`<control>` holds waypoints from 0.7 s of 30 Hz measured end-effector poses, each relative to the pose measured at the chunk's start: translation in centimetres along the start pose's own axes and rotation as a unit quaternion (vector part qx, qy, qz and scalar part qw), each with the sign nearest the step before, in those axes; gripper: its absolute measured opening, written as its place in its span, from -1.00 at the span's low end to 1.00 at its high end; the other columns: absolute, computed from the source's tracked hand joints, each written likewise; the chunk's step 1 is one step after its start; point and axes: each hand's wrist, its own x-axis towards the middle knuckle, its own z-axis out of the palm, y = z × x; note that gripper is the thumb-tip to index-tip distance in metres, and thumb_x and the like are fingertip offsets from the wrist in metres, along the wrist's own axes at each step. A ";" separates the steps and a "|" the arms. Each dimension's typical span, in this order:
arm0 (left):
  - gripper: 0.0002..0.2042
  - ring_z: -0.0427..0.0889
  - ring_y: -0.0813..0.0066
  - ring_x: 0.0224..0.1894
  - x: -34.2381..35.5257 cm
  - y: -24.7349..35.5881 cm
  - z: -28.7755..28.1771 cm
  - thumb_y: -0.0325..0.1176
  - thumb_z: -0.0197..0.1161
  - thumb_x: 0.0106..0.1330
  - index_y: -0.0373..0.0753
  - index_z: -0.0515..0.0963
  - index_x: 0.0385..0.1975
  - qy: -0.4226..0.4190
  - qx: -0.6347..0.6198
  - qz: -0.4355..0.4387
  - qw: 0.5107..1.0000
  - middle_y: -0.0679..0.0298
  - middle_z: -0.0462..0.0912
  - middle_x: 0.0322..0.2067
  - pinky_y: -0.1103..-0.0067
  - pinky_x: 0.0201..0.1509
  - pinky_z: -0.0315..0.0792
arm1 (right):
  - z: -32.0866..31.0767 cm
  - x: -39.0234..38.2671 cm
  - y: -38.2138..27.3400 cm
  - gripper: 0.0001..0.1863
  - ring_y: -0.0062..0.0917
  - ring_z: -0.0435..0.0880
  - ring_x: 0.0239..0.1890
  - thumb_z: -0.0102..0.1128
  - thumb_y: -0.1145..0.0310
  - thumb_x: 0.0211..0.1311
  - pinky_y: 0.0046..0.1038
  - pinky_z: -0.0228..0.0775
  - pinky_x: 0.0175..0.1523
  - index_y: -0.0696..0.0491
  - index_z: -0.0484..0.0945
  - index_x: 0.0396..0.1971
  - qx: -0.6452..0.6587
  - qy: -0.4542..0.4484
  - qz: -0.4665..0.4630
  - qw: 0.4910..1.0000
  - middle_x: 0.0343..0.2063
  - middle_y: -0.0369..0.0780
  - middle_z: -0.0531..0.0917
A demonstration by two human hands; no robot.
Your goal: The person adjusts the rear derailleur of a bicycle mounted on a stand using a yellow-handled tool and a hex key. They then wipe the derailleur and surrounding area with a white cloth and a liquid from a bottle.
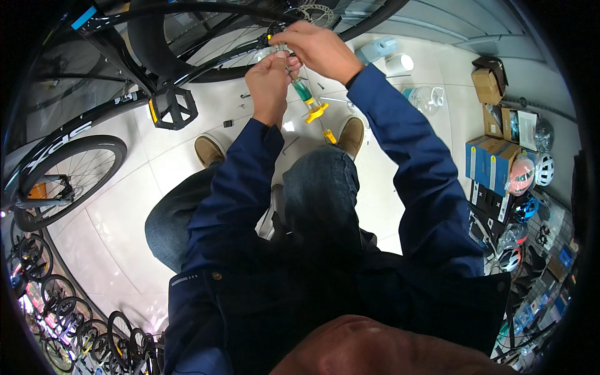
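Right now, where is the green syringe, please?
In the head view, the green syringe is at upper centre, between the left hand and the right shoe, below the right hand.

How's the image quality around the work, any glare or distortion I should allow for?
Head view: glossy floor tiles glare white; fisheye bends straight edges toward the rim; the jacket front sinks into shadow; the green-filled syringe reads clearly, but the left hand and right hand overlap, hiding detail between them.
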 end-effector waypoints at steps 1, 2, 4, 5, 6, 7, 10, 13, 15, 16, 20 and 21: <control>-0.78 0.75 0.41 -0.29 0.2 0.1 0.1 -0.40 0.19 0.53 -0.51 0.60 -0.13 0.005 -0.009 0.009 1.000 0.09 0.74 -0.29 0.59 -0.20 0.65 | 0.2 -0.7 0.3 -0.45 -0.25 0.74 0.04 0.31 0.02 0.37 -0.30 0.56 0.15 -0.02 0.55 0.24 0.026 0.034 -0.004 0.999 0.04 -0.06 0.70; -0.78 0.75 0.40 -0.29 -1.2 -0.3 0.2 -0.40 0.19 0.53 -0.50 0.60 -0.13 0.013 -0.026 -0.014 0.999 0.09 0.74 -0.29 0.59 -0.20 0.65 | 0.1 -3.4 -0.5 -0.44 -0.28 0.74 0.02 0.32 -0.01 0.36 -0.32 0.56 0.13 -0.01 0.55 0.24 0.088 0.025 0.071 0.993 0.01 -0.08 0.70; -0.78 0.76 0.40 -0.28 -0.7 0.3 0.1 -0.40 0.20 0.53 -0.50 0.60 -0.13 0.007 -0.047 -0.011 0.999 0.09 0.74 -0.29 0.58 -0.20 0.65 | 0.7 -7.0 -1.1 -0.41 -0.33 0.74 -0.02 0.34 -0.05 0.34 -0.36 0.57 0.08 0.01 0.56 0.22 0.199 0.079 0.134 0.968 -0.07 -0.13 0.71; -0.78 0.76 0.39 -0.28 -0.7 0.6 -0.1 -0.40 0.19 0.53 -0.49 0.60 -0.12 -0.005 -0.042 -0.001 0.999 0.10 0.73 -0.28 0.56 -0.19 0.66 | 1.3 -9.2 -1.8 -0.40 -0.33 0.73 -0.02 0.32 -0.04 0.36 -0.35 0.56 0.07 0.06 0.54 0.23 0.206 0.050 0.186 0.959 -0.07 -0.12 0.70; -0.78 0.76 0.38 -0.27 -0.5 0.9 -0.3 -0.40 0.19 0.53 -0.49 0.60 -0.11 -0.005 -0.048 -0.004 0.999 0.09 0.73 -0.28 0.54 -0.17 0.67 | 1.9 -11.5 -2.6 -0.38 -0.32 0.72 -0.01 0.31 -0.03 0.38 -0.34 0.56 0.06 0.12 0.52 0.23 0.212 0.030 0.214 0.953 -0.07 -0.11 0.69; -0.78 0.76 0.36 -0.27 -0.5 0.8 -0.2 -0.39 0.19 0.53 -0.48 0.60 -0.11 -0.006 -0.057 -0.011 0.998 0.09 0.73 -0.27 0.53 -0.16 0.67 | 2.6 -13.5 -3.3 -0.38 -0.34 0.71 0.01 0.28 -0.03 0.41 -0.36 0.56 0.07 0.13 0.50 0.25 0.241 0.011 0.276 0.930 -0.04 -0.11 0.69; -0.78 0.77 0.31 -0.22 -0.4 0.5 -0.2 -0.39 0.16 0.55 -0.46 0.58 -0.08 -0.004 -0.072 -0.041 0.997 0.07 0.73 -0.22 0.49 -0.12 0.69 | 2.2 -18.8 -4.3 -0.35 -0.38 0.69 0.09 0.23 -0.06 0.46 -0.44 0.57 0.10 0.12 0.45 0.31 0.544 -0.112 0.441 0.705 0.08 -0.11 0.65; -0.78 0.78 0.29 -0.16 -0.1 0.3 -0.3 -0.38 0.14 0.56 -0.45 0.56 -0.05 -0.012 -0.082 -0.056 0.995 0.08 0.72 -0.17 0.48 -0.11 0.68 | 3.2 -20.4 -6.4 -0.52 -0.60 0.69 -0.18 0.12 0.13 0.57 -0.58 0.61 -0.07 0.10 0.46 0.30 0.699 -0.029 0.431 0.569 -0.08 -0.24 0.68; -0.78 0.78 0.29 -0.15 0.1 0.3 -0.5 -0.37 0.14 0.56 -0.43 0.55 -0.03 -0.018 -0.075 -0.060 0.995 0.10 0.72 -0.17 0.47 -0.10 0.68 | 2.7 -20.1 -7.2 -0.53 -0.61 0.68 -0.23 0.08 0.15 0.59 -0.58 0.61 -0.06 0.10 0.45 0.32 0.717 0.056 0.404 0.565 -0.14 -0.25 0.67; -0.78 0.78 0.30 -0.14 0.1 0.4 -0.7 -0.36 0.14 0.57 -0.42 0.55 -0.03 -0.017 -0.069 -0.070 0.995 0.11 0.72 -0.17 0.47 -0.09 0.68 | 2.6 -19.9 -8.4 -0.52 -0.61 0.68 -0.22 0.09 0.14 0.58 -0.57 0.61 -0.04 0.10 0.45 0.32 0.675 0.118 0.414 0.599 -0.16 -0.25 0.67; -0.82 0.76 0.37 -0.07 0.1 1.0 -0.8 -0.32 0.14 0.58 -0.29 0.57 -0.04 -0.025 -0.061 -0.105 0.992 0.25 0.73 -0.14 0.46 0.03 0.63 | 0.0 -18.6 -12.2 -0.46 -0.55 0.66 -0.14 0.14 0.05 0.55 -0.53 0.58 0.05 0.14 0.45 0.30 0.714 0.250 0.296 0.583 -0.16 -0.22 0.67; -0.84 0.76 0.42 -0.07 0.3 1.0 -0.7 -0.31 0.14 0.58 -0.23 0.58 -0.07 -0.027 -0.074 -0.126 0.989 0.31 0.74 -0.17 0.49 0.03 0.60 | -0.3 -17.9 -12.8 -0.39 -0.49 0.64 -0.03 0.15 -0.04 0.51 -0.47 0.55 0.13 0.15 0.44 0.29 0.741 0.271 0.277 0.548 -0.08 -0.19 0.65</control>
